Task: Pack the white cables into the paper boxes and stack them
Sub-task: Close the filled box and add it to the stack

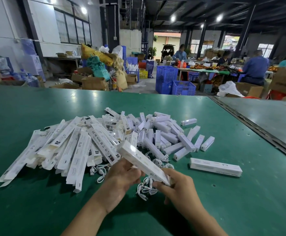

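Holding one long paper box [144, 159] tilted above the green table [37, 210], both hands on it. The left hand [122, 178] grips the box's middle from below, fingers curled round it. The right hand [176, 186] pinches the near end, probably working the flap, though the fingers hide the flap itself. Cannot tell whether a cable is already inside.

Loose white cables [145, 187] lie on the table directly under the hands, with a few more just beside the near edge of the heap to the left.

Progress, judged from the layout:
- Done: one finished box [215, 166] lies closed and alone on the table to the right. No stack exists yet.
- In hand: a second box, at or near closing.
- Left: a large heap of flat boxes [67, 147], unfolded, on the left. A heap of short white blocks [164, 133] sits mid-table; their part in the packing is unclear.

Estimate: early in the task, with most boxes still to fill and all the stacking ahead.
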A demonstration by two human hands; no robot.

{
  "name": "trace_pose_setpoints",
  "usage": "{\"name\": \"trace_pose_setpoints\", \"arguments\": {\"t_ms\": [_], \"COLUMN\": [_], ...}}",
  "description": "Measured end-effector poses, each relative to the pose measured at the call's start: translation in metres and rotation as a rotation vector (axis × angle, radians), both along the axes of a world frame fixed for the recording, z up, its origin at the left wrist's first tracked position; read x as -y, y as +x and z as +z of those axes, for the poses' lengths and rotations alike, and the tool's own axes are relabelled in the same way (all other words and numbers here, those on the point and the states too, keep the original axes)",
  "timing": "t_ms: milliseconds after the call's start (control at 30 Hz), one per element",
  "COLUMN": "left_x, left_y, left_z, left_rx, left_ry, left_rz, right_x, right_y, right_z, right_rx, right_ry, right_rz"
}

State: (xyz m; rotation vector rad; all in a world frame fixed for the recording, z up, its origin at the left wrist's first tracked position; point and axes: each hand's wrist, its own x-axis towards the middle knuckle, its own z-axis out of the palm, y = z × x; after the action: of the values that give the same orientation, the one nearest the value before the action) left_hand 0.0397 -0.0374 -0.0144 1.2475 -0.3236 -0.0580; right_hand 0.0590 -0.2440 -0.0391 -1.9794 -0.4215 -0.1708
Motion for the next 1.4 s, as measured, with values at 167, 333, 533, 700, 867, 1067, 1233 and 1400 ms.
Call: {"name": "trace_pose_setpoints", "arguments": {"t_ms": [167, 333, 533, 700, 867, 1067, 1233, 1400], "left_x": [0.009, 0.010, 0.009, 0.007, 0.006, 0.007, 0.005, 0.008], "left_y": [0.004, 0.011, 0.017, 0.019, 0.019, 0.019, 0.020, 0.018], "left_z": [-0.010, -0.011, -0.013, -0.012, -0.015, -0.015, -0.014, -0.013], "left_rx": [-0.045, -0.108, -0.211, -0.211, -0.205, -0.193, -0.227, -0.223], "left_ry": [0.085, -0.072, -0.150, -0.184, -0.194, -0.215, -0.289, -0.298], "left_rz": [0.212, 0.472, 0.649, 0.673, 0.687, 0.730, 0.750, 0.756], "right_x": [-0.011, -0.011, -0.017, -0.025, -0.018, -0.002, 0.014, 0.018], "right_y": [0.001, 0.028, 0.076, 0.087, 0.082, 0.064, 0.036, 0.016], "right_z": [0.011, 0.017, 0.006, 0.009, 0.015, 0.021, 0.017, 0.004], "right_rx": [-0.025, 0.042, -0.013, -0.008, 0.059, -0.035, -0.177, -0.186], "right_ry": [-0.026, 0.046, -0.517, -0.589, -0.431, 0.194, 0.498, 0.601], "right_rz": [0.066, -0.202, -0.233, -0.335, -0.418, -0.444, -0.243, -0.197]}}
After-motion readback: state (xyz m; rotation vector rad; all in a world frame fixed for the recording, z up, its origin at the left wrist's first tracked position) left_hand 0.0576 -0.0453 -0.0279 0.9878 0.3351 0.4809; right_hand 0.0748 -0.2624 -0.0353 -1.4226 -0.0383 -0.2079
